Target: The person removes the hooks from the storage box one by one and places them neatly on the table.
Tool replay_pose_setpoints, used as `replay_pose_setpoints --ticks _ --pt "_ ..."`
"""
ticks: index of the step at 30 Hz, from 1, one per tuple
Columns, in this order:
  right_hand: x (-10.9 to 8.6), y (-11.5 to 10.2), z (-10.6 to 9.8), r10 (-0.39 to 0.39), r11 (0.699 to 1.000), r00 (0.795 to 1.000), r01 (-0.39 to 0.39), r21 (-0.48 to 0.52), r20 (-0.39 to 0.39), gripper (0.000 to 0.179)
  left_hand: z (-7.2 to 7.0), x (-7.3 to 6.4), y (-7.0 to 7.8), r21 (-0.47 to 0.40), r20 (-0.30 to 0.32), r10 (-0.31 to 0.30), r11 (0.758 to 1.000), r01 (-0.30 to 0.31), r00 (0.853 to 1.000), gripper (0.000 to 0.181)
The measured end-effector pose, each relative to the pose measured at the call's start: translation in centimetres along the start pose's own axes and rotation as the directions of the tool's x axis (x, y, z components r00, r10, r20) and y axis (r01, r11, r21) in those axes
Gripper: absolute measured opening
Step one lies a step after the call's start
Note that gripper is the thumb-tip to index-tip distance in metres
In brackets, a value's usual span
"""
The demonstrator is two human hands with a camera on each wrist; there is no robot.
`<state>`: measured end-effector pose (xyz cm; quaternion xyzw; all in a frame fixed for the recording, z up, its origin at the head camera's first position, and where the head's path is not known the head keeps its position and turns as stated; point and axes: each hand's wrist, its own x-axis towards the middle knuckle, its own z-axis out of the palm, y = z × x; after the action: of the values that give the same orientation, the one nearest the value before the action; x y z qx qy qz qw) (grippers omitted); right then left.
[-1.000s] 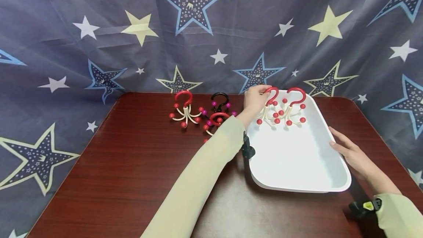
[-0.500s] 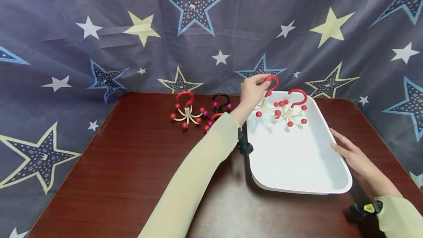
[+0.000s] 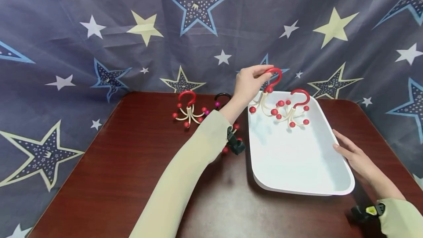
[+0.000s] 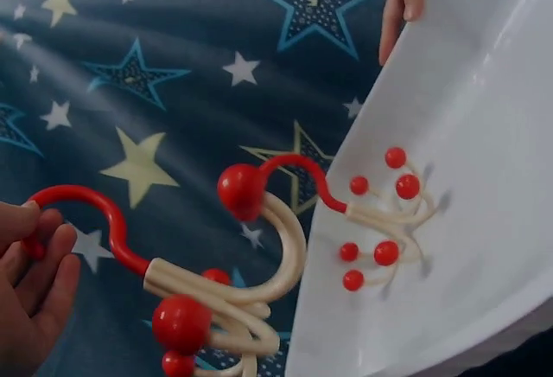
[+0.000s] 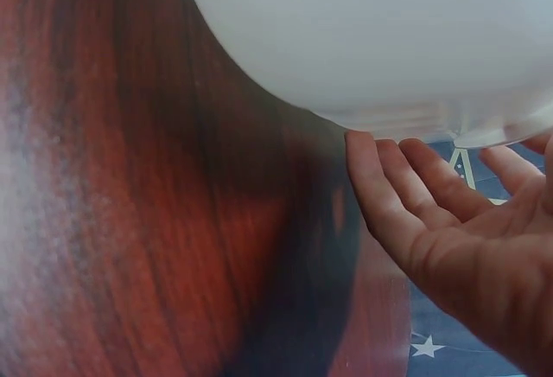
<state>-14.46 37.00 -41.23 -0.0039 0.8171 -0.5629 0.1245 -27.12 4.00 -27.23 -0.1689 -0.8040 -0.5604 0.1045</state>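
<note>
My left hand (image 3: 248,83) pinches the red hook end of an octopus-shaped hook hanger (image 3: 263,97), holding it raised over the far left corner of the white tray (image 3: 297,168). Its cream prongs with red balls hang downward. A matching hanger (image 3: 308,99) stands in the tray's far end, just to the right of the held one. On the tray's right side, the fingers of my right hand (image 3: 358,159) lie extended against the outer wall and the thumb touches the rim. The right wrist view shows these fingertips (image 5: 361,148) beneath the tray edge.
A red and cream hanger (image 3: 189,111) stands on the brown table (image 3: 132,157) to the left. Behind my left forearm are a black hanger (image 3: 223,94) with magenta balls and red balls (image 3: 236,126) of another, mostly hidden. A starry curtain (image 3: 115,47) backs the table.
My left hand has lifted the hanger up and slightly toward the tray's left edge, from among the tray's contents. My right hand stays at the tray's right side.
</note>
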Motion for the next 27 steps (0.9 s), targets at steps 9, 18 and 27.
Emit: replay_pose_setpoints --ticks 9,18,27 --pt "0.0 -0.1 -0.1 0.005 1.0 1.0 -0.005 0.015 0.014 0.063 -3.2 -1.0 1.6 -0.028 -0.003 0.122 0.992 -0.122 0.993 0.026" --pt "0.1 0.1 -0.1 0.03 0.999 0.999 -0.031 -0.035 -0.019 0.064 -6.2 -2.1 2.9 -0.099 -0.041 0.172 0.98 -0.175 0.984 0.026" --pt "0.3 0.2 0.1 0.028 1.0 0.999 -0.028 -0.006 -0.017 0.063 -9.3 -3.7 2.3 -0.16 -0.075 0.149 0.974 -0.159 0.986 0.027"
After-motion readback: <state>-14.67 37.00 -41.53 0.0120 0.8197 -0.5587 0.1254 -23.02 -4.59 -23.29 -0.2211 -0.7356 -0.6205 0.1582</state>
